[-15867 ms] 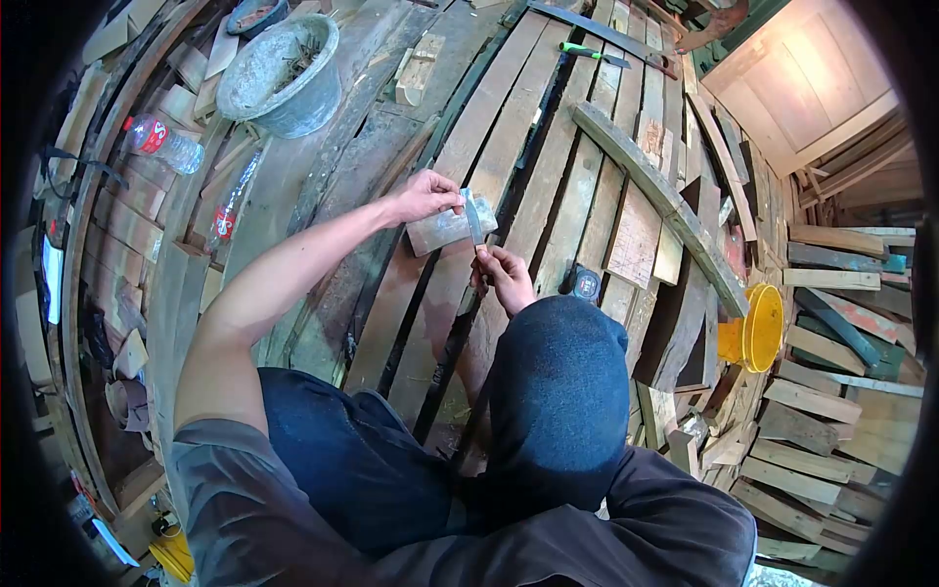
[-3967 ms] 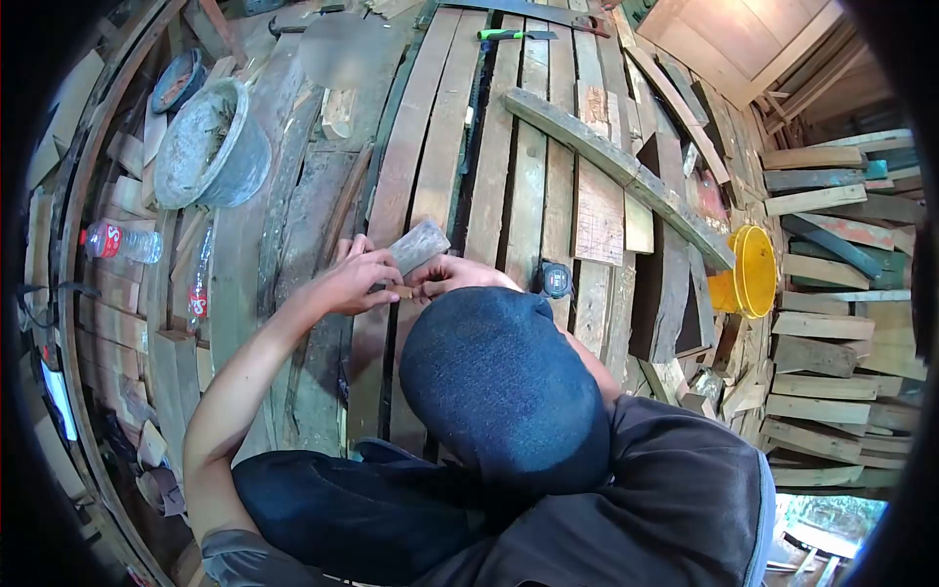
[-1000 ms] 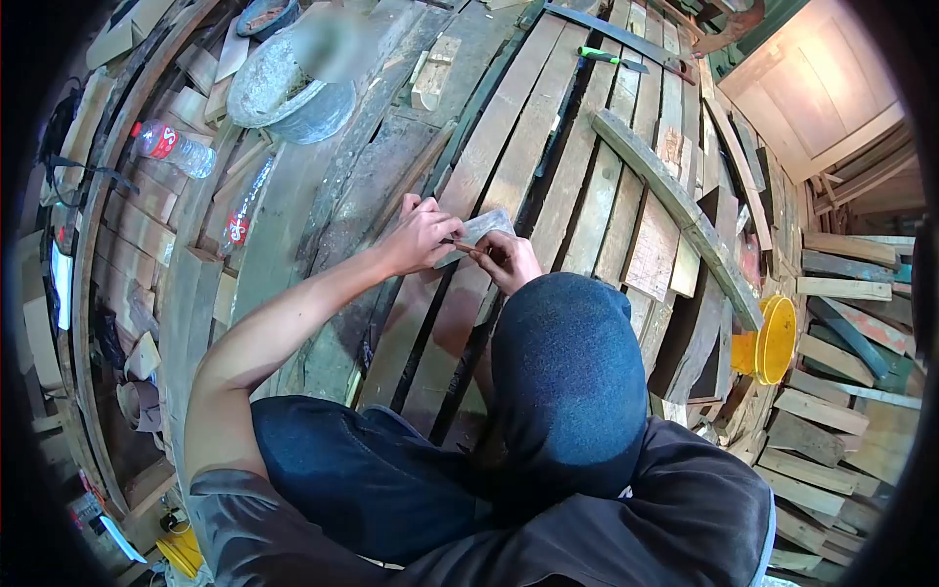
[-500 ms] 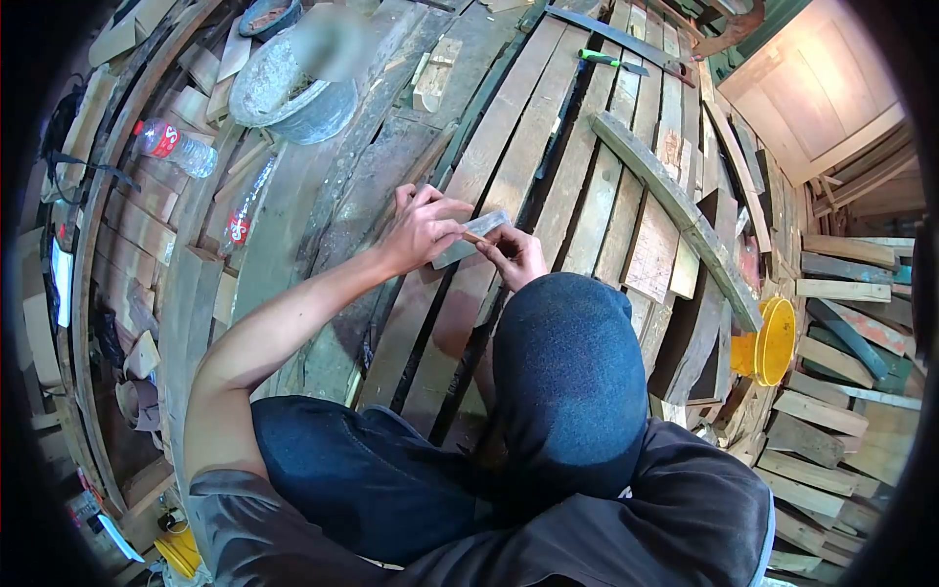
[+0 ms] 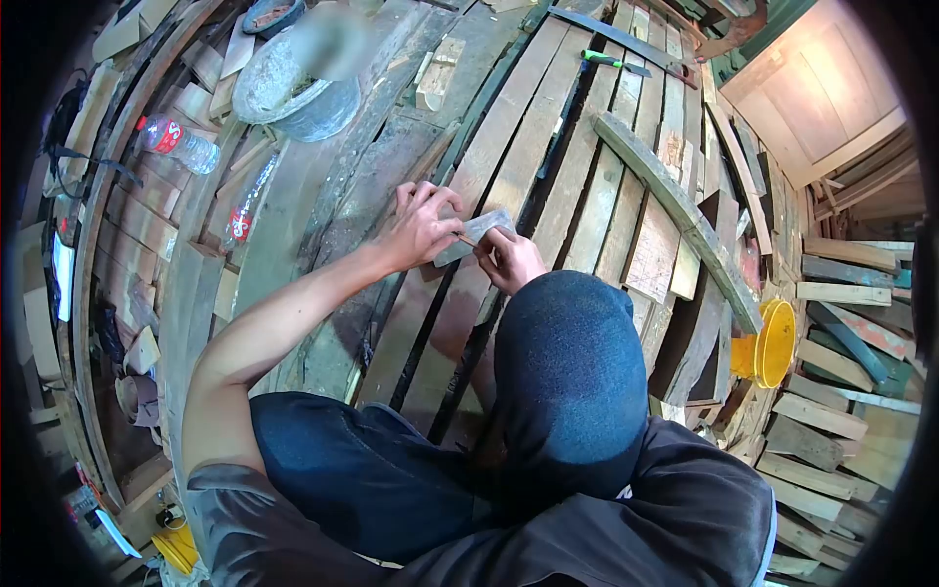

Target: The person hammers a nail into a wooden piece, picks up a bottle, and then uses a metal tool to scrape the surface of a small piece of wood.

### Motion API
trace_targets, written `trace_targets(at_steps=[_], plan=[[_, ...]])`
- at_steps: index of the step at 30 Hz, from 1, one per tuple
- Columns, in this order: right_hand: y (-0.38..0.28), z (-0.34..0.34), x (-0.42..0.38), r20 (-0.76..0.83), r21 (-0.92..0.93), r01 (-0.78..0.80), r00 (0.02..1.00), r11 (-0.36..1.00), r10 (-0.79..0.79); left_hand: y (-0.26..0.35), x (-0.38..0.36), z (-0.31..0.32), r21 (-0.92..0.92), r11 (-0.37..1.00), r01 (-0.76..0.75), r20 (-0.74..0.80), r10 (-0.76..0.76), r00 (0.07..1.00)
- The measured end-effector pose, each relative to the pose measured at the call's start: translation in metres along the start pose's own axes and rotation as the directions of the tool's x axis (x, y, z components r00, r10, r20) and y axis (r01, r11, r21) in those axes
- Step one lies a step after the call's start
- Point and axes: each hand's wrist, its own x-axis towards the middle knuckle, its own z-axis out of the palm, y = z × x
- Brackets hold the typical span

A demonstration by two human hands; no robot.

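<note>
My left hand [image 5: 423, 230] reaches in from the left, its thumb and fingertips pinched on one end of a small thin brownish piece [image 5: 469, 239]. Close beside it, my right hand [image 5: 511, 262] has bent fingers closed at the other end of that piece; some fingertips are hidden. A clear, greyish plastic sheet or pouch [image 5: 492, 222] lies behind and under the fingertips, above the wooden slats [image 5: 509, 186]. A dark blue, cloth-covered knee [image 5: 572, 382] hides most of my right arm.
Further off are a green-handled knife [image 5: 602, 59], a handsaw [image 5: 626, 41] and a long beam [image 5: 675, 215] across the slats. At the left stand a grey basin [image 5: 318, 108] and a plastic bottle [image 5: 181, 145]. A yellow bucket [image 5: 773, 342] is at the right.
The fingers of my right hand have curled in and shifted slightly left, nearer my left hand. Less of the brownish piece shows between them.
</note>
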Motion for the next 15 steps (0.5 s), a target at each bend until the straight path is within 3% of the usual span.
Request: trace_targets(at_steps=[4, 7, 9, 11, 12, 15], plan=[[0.006, 0.013, -0.003, 0.154, -0.187, -0.102, 0.979, 0.977, 0.132, 0.008, -0.003, 0.009, 0.039, 0.999, -0.030, 0.057, 0.028, 0.998], [0.023, 0.029, -0.009, 0.183, -0.016, -0.279, 0.943, 0.960, 0.277, 0.013, -0.002, 0.009, 0.068, 0.998, -0.016, 0.048, 0.013, 0.999], [0.041, 0.045, -0.017, 0.203, 0.351, -0.512, 0.859, 0.784, 0.470, 0.015, 0.001, 0.006, 0.022, 0.999, 0.039, -0.051, -0.038, 0.998], [0.061, 0.060, -0.027, 0.309, 0.570, -0.693, 0.679, 0.442, 0.666, 0.009, 0.001, 0.005, -0.003, 0.985, 0.170, -0.012, -0.170, 0.985], [0.056, 0.050, -0.028, 0.436, 0.628, -0.707, 0.666, 0.325, 0.606, 0.004, 0.000, 0.006, -0.013, 0.972, 0.234, 0.009, -0.234, 0.972], [0.051, 0.051, -0.037, 0.468, 0.793, -0.598, 0.723, 0.121, 0.508, -0.015, -0.008, 0.026, -0.353, 0.792, 0.498, -0.050, -0.548, 0.835]])
